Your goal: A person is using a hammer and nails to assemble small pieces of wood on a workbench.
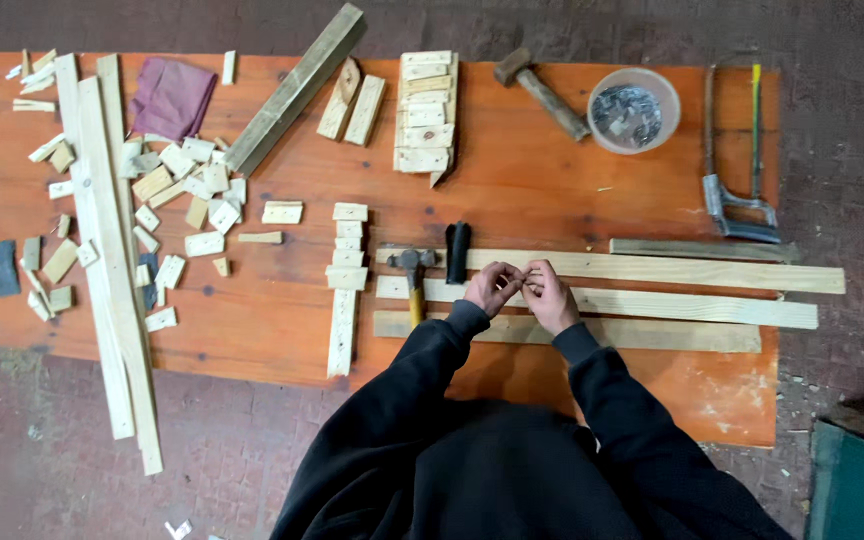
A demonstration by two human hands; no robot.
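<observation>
My left hand point(492, 288) and my right hand point(550, 295) meet fingertip to fingertip over three long wooden slats point(672, 270) lying side by side on the orange table point(512, 190). The fingers pinch something very small between them; what it is cannot be told. A hammer point(413, 275) with a yellow handle lies just left of my left hand, and a black object point(458, 250) rests across the top slat next to it.
Small wood blocks point(182, 190) and long strips point(102, 250) fill the table's left. A column of blocks point(346, 260), a stack of cut pieces point(424, 115), a second hammer point(542, 92), a bowl of nails point(634, 108) and a hacksaw point(737, 150) lie farther out.
</observation>
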